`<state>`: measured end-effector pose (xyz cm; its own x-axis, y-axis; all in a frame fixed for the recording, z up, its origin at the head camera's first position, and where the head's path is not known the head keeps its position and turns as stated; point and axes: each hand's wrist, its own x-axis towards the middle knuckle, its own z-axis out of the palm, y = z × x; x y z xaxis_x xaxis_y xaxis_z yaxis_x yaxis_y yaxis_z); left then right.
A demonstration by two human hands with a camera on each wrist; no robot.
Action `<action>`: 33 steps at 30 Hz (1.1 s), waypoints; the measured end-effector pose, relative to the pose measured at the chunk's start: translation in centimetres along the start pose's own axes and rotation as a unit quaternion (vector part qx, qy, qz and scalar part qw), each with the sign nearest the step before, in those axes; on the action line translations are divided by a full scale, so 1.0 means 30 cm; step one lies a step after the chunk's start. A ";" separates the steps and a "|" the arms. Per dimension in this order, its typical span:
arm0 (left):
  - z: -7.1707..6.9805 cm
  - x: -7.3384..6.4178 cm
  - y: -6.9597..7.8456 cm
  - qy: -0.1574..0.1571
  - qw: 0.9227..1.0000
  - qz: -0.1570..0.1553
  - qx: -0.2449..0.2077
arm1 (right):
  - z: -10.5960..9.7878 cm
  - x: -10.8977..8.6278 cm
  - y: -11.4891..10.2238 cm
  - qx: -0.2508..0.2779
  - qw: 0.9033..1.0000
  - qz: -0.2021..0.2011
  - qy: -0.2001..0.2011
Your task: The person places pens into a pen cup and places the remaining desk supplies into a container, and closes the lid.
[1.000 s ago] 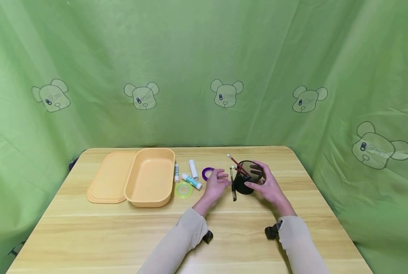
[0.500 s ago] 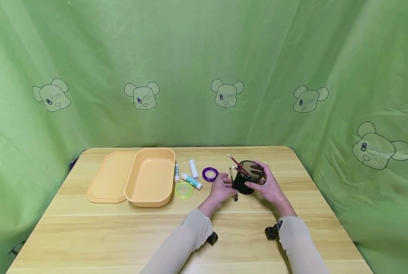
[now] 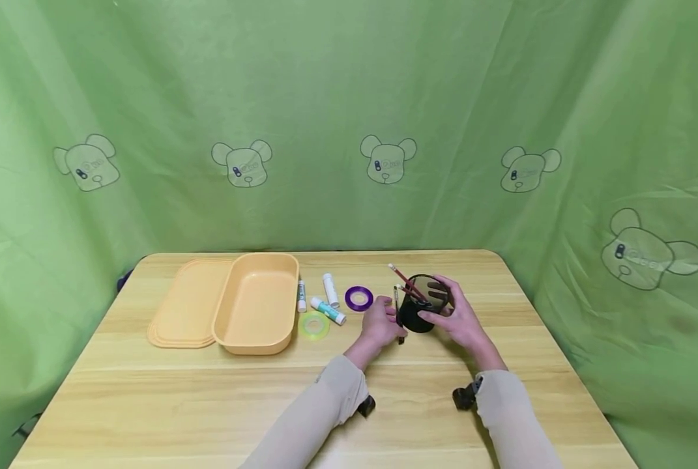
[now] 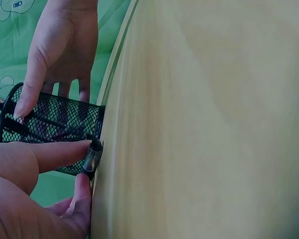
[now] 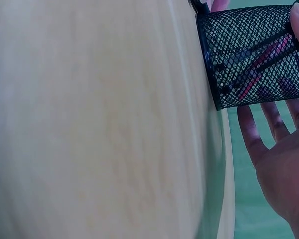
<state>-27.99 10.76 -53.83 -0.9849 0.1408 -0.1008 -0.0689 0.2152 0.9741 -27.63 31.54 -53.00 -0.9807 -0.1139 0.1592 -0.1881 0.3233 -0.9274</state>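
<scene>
A black mesh pen cup (image 3: 414,319) stands upright on the table, with red pencils (image 3: 405,280) leaning out over its rim. My right hand (image 3: 459,320) holds the cup from the right, thumb on the near side and fingers spread along the far side. Just left of the cup lies a black pen (image 3: 401,340). My left hand (image 3: 379,324) pinches this pen between thumb and fingers; in the left wrist view the pen's end (image 4: 92,157) shows between them, close to the tabletop. Dark sticks show through the mesh in the right wrist view.
Left of my left hand lie a purple tape roll (image 3: 359,299), a yellow-green tape roll (image 3: 315,326) and several glue sticks (image 3: 328,311). Further left, an orange open box (image 3: 255,348) overlaps its flat lid (image 3: 178,312). A green curtain (image 3: 325,215) stands behind the table.
My left hand has moved right from beside the purple tape roll to the pen and its fingers have closed on it. My right hand and the cup have stayed in place.
</scene>
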 end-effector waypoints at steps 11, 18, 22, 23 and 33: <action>-0.037 0.008 0.007 0.003 0.997 0.003 0.075 | 0.005 0.003 -0.001 0.005 1.000 0.000 0.002; -0.034 0.010 0.018 -0.006 0.995 -0.007 0.098 | 0.003 0.005 0.009 0.012 1.000 -0.009 -0.003; -0.034 0.012 0.020 -0.003 0.992 0.012 0.122 | -0.003 0.003 0.010 0.012 1.000 -0.007 -0.003; -0.035 0.014 0.018 -0.003 0.992 0.016 0.127 | -0.003 0.003 0.009 0.011 1.000 -0.007 -0.003; -0.069 0.031 0.018 -0.015 0.981 0.066 0.179 | -0.001 0.007 0.012 0.009 1.000 -0.007 -0.003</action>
<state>-29.28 9.01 -52.97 -0.9760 0.2177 0.0108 0.1251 0.5187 0.8457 -27.91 31.66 -53.28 -0.9776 -0.1231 0.1705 -0.2007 0.3042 -0.9312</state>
